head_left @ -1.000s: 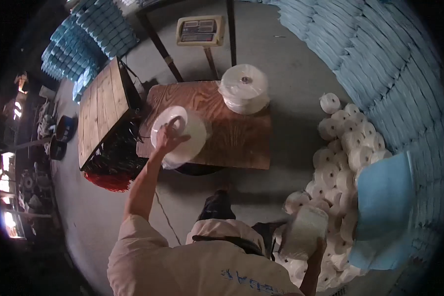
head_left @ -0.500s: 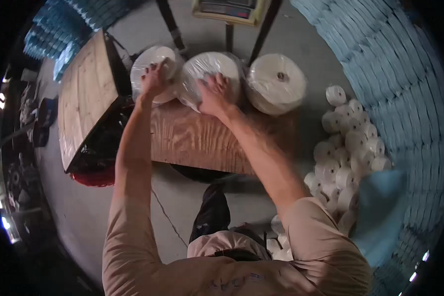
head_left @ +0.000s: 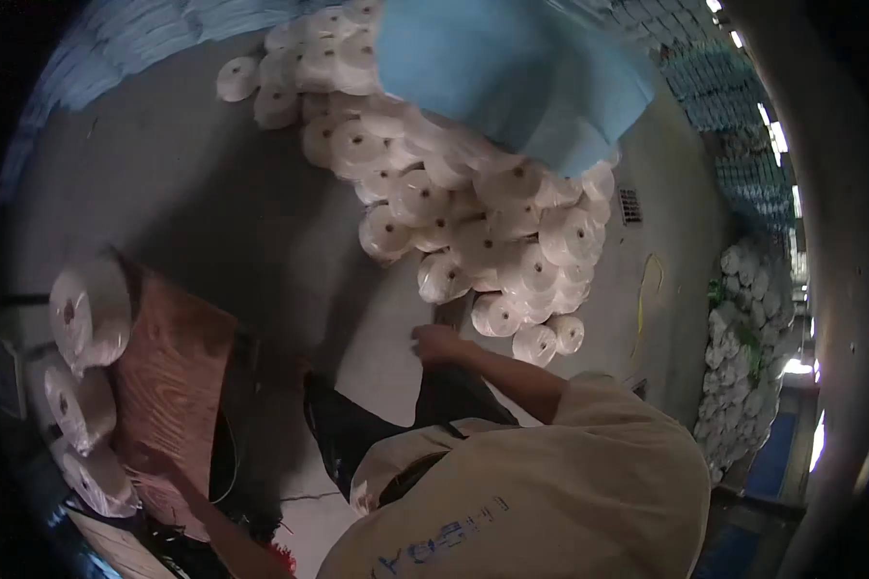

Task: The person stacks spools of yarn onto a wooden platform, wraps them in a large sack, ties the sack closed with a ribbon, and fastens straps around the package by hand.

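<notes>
My right hand (head_left: 437,345) is in front of my body, below the pile of white wrapped rolls (head_left: 425,196). Its fingers are loosely bent and apart, with nothing seen in them. At the lower left my left hand (head_left: 162,470) is dim and blurred over the brown wooden board (head_left: 176,376), near the lowest of three wrapped rolls (head_left: 101,480); its fingers cannot be made out. The other two rolls, a middle one (head_left: 81,409) and an upper one (head_left: 91,315), stand along the board's far edge.
A blue sheet (head_left: 497,72) lies over the top of the roll pile. Stacked light blue bundles (head_left: 145,39) line the upper left. A heap of white bundles (head_left: 746,338) is on the right, and a yellow strap (head_left: 640,309) lies on the floor.
The view has swung right toward the roll pile. My right hand has left the middle roll on the board, and the board now shows at the left. Earlier, a third roll was set on the board.
</notes>
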`<action>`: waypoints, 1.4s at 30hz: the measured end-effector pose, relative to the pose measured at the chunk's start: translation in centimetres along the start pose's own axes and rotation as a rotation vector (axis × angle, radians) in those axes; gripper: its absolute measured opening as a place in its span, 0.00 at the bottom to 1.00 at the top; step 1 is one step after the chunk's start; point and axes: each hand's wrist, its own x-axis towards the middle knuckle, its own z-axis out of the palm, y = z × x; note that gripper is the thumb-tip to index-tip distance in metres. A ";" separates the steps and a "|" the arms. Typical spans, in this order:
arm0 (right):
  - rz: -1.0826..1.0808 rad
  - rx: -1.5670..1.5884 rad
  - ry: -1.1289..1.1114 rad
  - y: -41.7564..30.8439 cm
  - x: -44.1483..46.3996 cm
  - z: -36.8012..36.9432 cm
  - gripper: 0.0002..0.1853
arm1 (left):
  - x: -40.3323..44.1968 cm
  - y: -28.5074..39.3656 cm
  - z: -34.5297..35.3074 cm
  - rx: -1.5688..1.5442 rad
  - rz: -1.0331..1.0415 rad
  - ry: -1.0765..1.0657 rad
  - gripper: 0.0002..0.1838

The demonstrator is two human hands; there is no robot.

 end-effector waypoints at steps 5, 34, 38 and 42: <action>0.688 0.039 0.460 33.4 -12.2 -9.4 0.25 | -23.6 26.5 -1.0 -0.513 -0.036 -1.078 0.24; 0.716 -0.383 1.026 61.7 -7.3 -19.2 0.60 | -58.4 98.0 2.7 -0.438 0.686 -1.595 0.59; 0.765 -0.420 0.851 61.6 -7.1 -21.6 0.65 | -53.0 78.9 2.1 -0.494 0.575 -1.518 0.59; 0.964 0.013 0.702 56.7 -9.5 -22.5 0.66 | -40.2 58.9 -6.7 -0.370 -0.215 -1.599 0.54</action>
